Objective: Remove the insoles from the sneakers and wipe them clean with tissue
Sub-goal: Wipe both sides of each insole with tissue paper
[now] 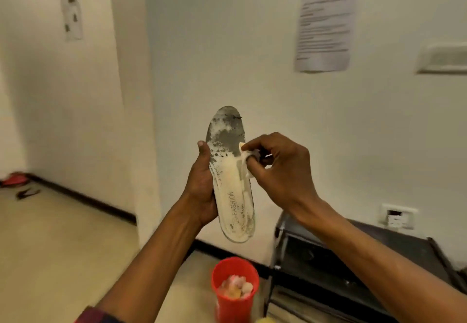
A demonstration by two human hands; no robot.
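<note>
Left of the insole (pixel 233 196), your left hand (pixel 202 188) has its grip clamped on the insole's left edge. The thumb lies up along that edge, and the insole is held upright in the air, toe end up and printed face toward you. Its upper part looks grey and speckled and its lower part pale; whether the grey is dirt or wear cannot be told. At the insole's right edge, about mid-length, the tissue (pixel 243 163) lies wadded against the surface. Just right of it, your right hand (pixel 280 168) has its grip pinched together on that tissue. To wipe well, brace the back of the insole with the left fingers so it does not flex. Draw the tissue in long strokes from toe to heel, and refold to a fresh face once it greys. Below the insole stands a red cup (pixel 235 295) holding pale scraps, probably the place for spent tissue. No sneaker is in view.
</note>
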